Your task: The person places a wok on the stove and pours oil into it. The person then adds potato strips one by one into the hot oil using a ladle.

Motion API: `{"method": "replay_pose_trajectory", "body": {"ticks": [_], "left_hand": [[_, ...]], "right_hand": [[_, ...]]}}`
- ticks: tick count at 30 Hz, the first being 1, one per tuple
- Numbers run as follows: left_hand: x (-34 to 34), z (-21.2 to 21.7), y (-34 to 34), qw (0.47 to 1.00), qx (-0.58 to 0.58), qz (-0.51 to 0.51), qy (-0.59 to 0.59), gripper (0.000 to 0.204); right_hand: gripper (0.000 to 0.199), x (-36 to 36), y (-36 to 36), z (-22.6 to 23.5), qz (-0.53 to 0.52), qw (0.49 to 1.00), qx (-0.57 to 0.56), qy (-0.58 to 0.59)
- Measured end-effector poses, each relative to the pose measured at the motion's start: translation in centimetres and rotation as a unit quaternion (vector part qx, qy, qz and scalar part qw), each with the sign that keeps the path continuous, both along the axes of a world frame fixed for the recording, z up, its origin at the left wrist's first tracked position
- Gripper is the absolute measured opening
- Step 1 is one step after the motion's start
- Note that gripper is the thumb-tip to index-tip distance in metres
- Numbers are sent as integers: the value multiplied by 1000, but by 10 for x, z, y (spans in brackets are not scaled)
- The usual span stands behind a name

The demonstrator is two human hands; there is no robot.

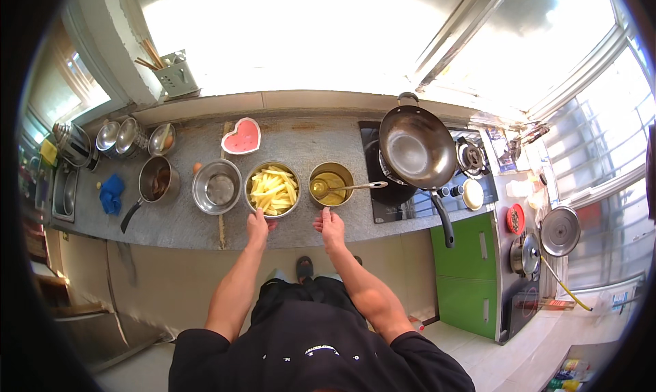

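A steel bowl (293,208) full of pale potato strips (275,190) stands near the counter's front edge. My left hand (258,224) grips its near rim, thumb on top. Just right of it is a round metal pot (334,166) with yellowish oil-like liquid inside. A ladle (361,185) rests in this pot, its handle leaning over the right rim. My right hand (330,226) is closed on the pot's near rim. The fingers under both rims are partly hidden.
Left of the bowl are an empty steel basin (222,199), an egg (197,167), a saucepan (166,195) and a blue cloth (111,194). Behind sits a pink heart-shaped dish (242,140). A wok (418,146) stands on the stove (393,211) at right, its long handle overhanging the front edge.
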State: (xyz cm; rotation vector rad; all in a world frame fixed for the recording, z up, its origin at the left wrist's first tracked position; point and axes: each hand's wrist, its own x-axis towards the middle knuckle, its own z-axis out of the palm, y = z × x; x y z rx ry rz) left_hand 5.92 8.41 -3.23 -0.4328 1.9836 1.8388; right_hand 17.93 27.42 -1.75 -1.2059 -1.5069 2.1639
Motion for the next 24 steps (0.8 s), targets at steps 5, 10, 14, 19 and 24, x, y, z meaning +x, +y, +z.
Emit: {"method": "replay_pose_trajectory", "body": {"ticks": [5, 10, 14, 19, 24], "left_hand": [[28, 36, 1, 992, -67, -16, -102, 38], [58, 65, 17, 992, 56, -100, -45, 33], [78, 99, 42, 980, 127, -151, 9, 32], [101, 119, 84, 963, 174, -202, 33, 27], [145, 146, 149, 941, 215, -259, 17, 18]], "right_hand": [[42, 25, 2, 23, -28, 1000, -4, -4], [36, 68, 9, 48, 25, 998, -60, 11], [30, 100, 19, 82, 56, 994, -64, 75], [26, 139, 43, 126, 49, 988, -21, 146], [23, 189, 79, 162, -3, 986, -7, 165]]}}
